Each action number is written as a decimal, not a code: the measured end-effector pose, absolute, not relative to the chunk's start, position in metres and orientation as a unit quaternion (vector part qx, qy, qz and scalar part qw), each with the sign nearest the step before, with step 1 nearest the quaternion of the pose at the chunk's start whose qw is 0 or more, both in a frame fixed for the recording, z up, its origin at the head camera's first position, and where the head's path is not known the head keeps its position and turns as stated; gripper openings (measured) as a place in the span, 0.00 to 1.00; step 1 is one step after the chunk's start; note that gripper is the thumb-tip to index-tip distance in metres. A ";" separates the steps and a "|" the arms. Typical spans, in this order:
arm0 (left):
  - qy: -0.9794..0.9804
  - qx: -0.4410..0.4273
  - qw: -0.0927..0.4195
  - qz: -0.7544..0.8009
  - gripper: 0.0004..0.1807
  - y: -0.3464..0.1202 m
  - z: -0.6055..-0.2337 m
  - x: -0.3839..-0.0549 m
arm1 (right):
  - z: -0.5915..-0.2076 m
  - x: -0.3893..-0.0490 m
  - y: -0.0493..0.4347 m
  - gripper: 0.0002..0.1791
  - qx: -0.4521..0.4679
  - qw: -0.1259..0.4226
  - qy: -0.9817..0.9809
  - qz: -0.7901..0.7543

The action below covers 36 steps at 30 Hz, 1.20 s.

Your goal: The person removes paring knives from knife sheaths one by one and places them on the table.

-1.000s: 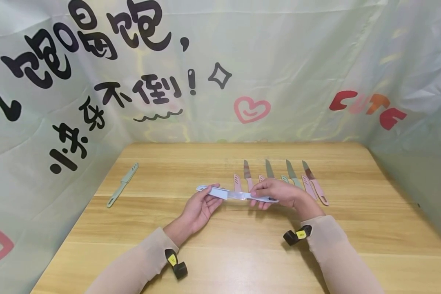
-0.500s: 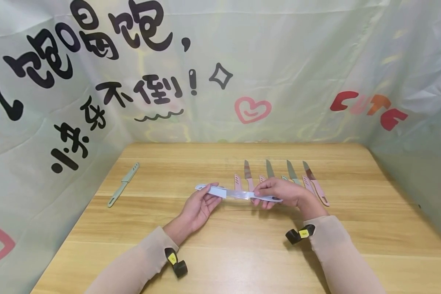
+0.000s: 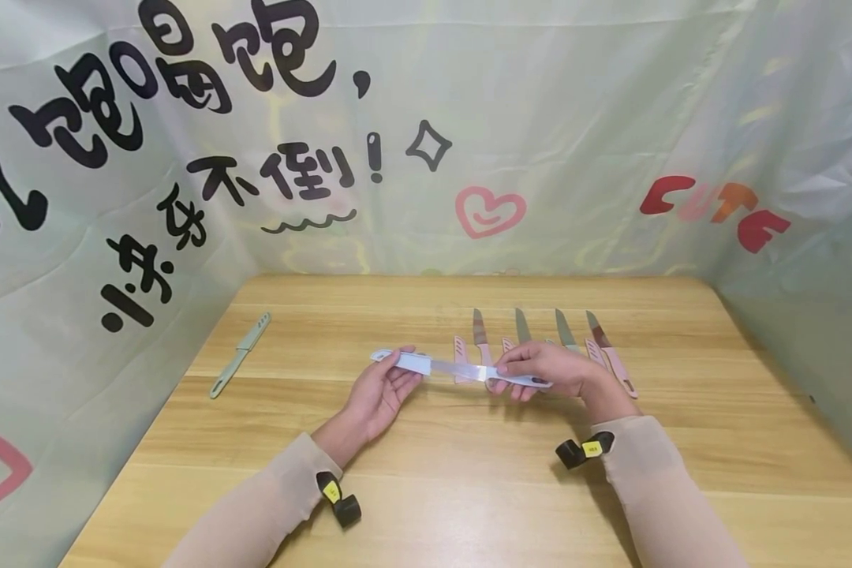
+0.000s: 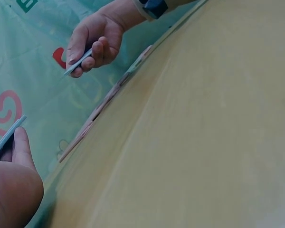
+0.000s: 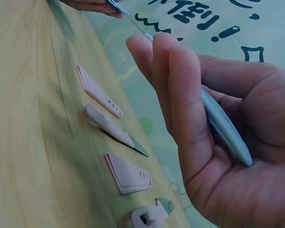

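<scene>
Thumb and fingers of my left hand (image 3: 372, 404) pinch a light blue knife sheath (image 3: 415, 362), held level above the table. From its mouth a bare stretch of blade shows, running to the light blue-handled knife (image 3: 532, 380) that my right hand (image 3: 554, 369) grips. The tip end of the blade is hidden in or behind the sheath. In the right wrist view, the fingers curl round the knife handle (image 5: 224, 126). In the left wrist view, the sheath (image 4: 9, 137) edge shows above the thumb.
Behind my right hand lie several unsheathed knives, such as a pink one (image 3: 614, 363), beside loose sheaths like this pink one (image 3: 460, 356). A sheathed green knife (image 3: 240, 356) rests at the table's left. Printed cloth (image 3: 575, 118) hangs round the wooden table (image 3: 461, 489).
My right hand has drifted right with the knife, and my left hand slightly left with the sheath. More of the blade shows between them now.
</scene>
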<state>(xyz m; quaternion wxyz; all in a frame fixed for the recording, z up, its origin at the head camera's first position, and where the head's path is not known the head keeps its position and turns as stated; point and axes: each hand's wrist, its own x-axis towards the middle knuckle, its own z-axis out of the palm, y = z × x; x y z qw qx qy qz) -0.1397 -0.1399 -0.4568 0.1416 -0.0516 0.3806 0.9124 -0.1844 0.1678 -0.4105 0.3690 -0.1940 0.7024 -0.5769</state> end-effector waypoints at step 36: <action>0.377 -0.065 0.130 0.915 0.18 -0.155 -0.449 -0.151 | -0.407 -0.185 0.170 0.22 -0.203 0.339 0.696 -0.600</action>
